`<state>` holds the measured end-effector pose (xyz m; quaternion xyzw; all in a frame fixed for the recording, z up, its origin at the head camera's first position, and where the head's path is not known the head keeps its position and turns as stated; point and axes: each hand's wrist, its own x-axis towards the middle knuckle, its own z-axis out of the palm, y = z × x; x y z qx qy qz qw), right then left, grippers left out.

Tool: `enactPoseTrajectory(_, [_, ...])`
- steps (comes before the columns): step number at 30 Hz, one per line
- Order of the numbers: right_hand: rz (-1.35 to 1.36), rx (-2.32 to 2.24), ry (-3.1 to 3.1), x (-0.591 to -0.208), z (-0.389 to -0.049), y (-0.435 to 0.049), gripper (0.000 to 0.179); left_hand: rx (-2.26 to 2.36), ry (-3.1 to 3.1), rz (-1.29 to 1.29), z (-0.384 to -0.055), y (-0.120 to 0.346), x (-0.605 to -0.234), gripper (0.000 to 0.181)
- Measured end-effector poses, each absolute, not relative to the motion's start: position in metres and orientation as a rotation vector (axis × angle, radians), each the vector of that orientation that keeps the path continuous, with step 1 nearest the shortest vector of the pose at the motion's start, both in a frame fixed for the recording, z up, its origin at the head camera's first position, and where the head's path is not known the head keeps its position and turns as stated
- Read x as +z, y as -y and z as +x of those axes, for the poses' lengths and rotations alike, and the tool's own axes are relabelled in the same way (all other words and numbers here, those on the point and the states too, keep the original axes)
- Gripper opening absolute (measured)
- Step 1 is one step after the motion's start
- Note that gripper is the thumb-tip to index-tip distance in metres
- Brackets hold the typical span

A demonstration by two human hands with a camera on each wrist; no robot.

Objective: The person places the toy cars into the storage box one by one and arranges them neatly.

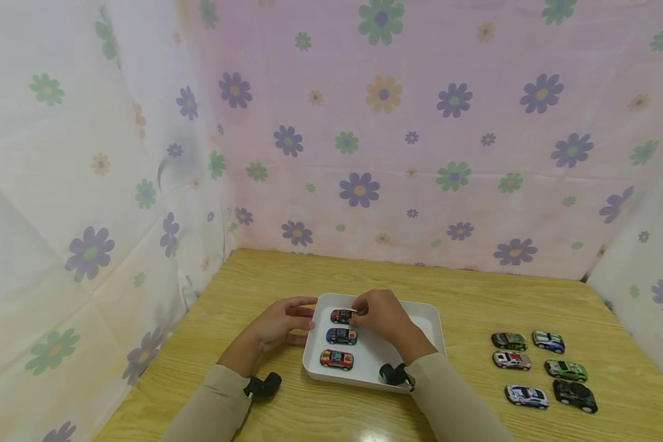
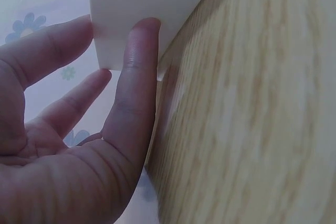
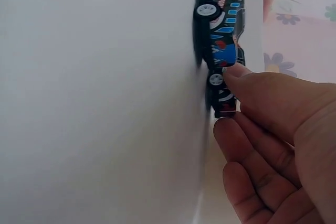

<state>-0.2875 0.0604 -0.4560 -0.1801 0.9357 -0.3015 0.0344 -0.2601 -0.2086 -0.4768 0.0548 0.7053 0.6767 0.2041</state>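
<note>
Three toy cars lie in a column at the left of a white tray (image 1: 383,380). My right hand (image 1: 385,316) pinches the farthest one, a dark red toy car (image 1: 339,316), by its right end. In the right wrist view the thumb and fingertips hold the end of this car (image 3: 226,98), partly behind the blue car. Nearer in the tray are the blue toy car (image 1: 341,336) and a red and yellow toy car (image 1: 336,360). My left hand (image 1: 279,323) touches the tray's left wall with its fingers extended; the left wrist view shows its thumb (image 2: 139,72) against the wall.
Several more toy cars stand on the wooden table (image 1: 287,276) to the right, among them a green car (image 1: 566,369), a white and purple car (image 1: 527,396) and a black car (image 1: 575,396). Flower-patterned cloth (image 1: 409,159) encloses the back and sides.
</note>
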Motion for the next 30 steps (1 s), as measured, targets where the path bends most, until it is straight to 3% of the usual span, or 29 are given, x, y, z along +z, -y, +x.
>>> enactPoseTrajectory(14, [-0.598, -0.941, -2.941, -0.43, -0.275, -0.074, 0.023, 1.877, -1.973, 0.155, -0.262, 0.207, -0.48, 0.057])
enactPoseTrajectory(30, [-0.671, -1.021, -3.07, -0.412, -0.254, -0.126, 0.024, 1.877, -2.005, 0.106, -0.262, 0.208, -0.48, 0.058])
